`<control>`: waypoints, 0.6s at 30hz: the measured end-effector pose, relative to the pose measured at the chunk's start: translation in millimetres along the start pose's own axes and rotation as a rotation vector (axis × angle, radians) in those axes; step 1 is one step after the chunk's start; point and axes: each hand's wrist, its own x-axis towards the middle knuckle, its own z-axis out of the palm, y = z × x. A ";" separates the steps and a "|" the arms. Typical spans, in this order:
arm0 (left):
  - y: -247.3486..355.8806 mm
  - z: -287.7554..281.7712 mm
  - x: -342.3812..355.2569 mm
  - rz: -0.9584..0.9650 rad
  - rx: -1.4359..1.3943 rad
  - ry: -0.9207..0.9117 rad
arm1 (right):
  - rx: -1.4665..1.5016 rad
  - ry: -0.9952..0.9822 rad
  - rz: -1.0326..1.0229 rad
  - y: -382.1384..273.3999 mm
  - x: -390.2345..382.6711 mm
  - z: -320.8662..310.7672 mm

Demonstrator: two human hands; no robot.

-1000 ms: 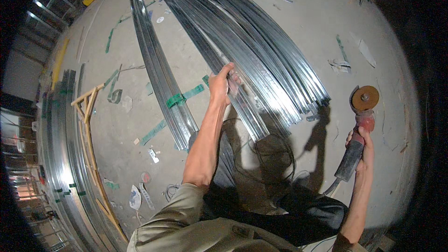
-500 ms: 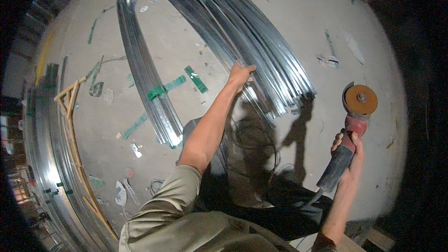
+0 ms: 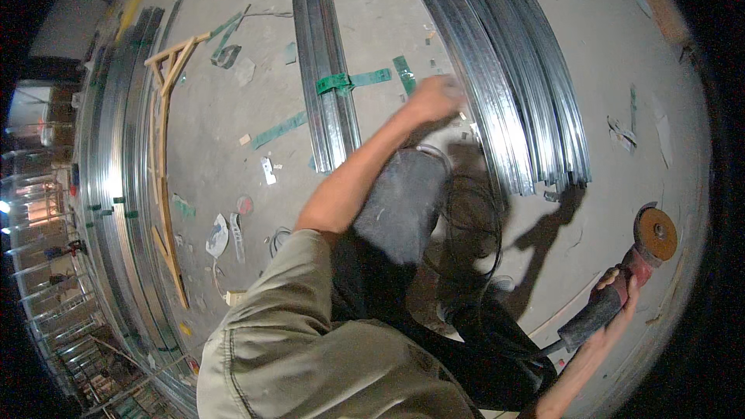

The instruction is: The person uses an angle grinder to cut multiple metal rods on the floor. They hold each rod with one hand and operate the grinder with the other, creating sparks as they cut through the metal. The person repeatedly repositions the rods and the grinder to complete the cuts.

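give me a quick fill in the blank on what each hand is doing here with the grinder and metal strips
1. The right hand holds an angle ____ with an orange disc.
2. The left hand reaches to the big bundle of ____ strips on the floor.
3. A smaller bundle is bound with ____ tape.

Missing words: grinder; metal; green
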 end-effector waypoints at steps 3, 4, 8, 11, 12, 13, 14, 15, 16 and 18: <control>-93.7 -39.4 -71.5 -0.416 0.251 0.194 | 0.011 0.129 0.037 4.1 -1.1 -0.9; -125.7 -44.9 -99.6 -0.481 0.314 0.234 | -0.019 0.121 0.038 5.5 0.7 0.6; -213.4 -36.0 -166.0 -0.760 0.500 0.325 | -0.120 0.043 0.026 12.4 5.1 8.6; -221.1 -40.0 -172.0 -0.822 0.502 0.137 | -0.126 0.042 0.035 16.1 4.9 16.4; -214.8 -45.5 -170.1 -0.813 0.526 0.095 | -0.120 0.058 0.045 17.2 4.3 18.7; -206.9 -52.9 -166.6 -0.803 0.550 0.053 | -0.126 0.065 0.043 18.1 2.9 20.8; -196.8 -61.2 -166.2 -0.748 0.577 0.071 | -0.126 0.071 0.039 19.0 2.4 22.8; -186.8 -70.1 -165.2 -0.721 0.535 0.102 | -0.110 0.045 0.041 19.8 1.8 24.5; -177.9 -82.2 -164.3 -0.704 0.500 0.131 | -0.110 0.096 0.038 20.4 1.3 25.9; -161.9 -105.1 -163.4 -0.711 0.336 0.273 | -0.087 0.123 0.047 21.5 1.4 27.3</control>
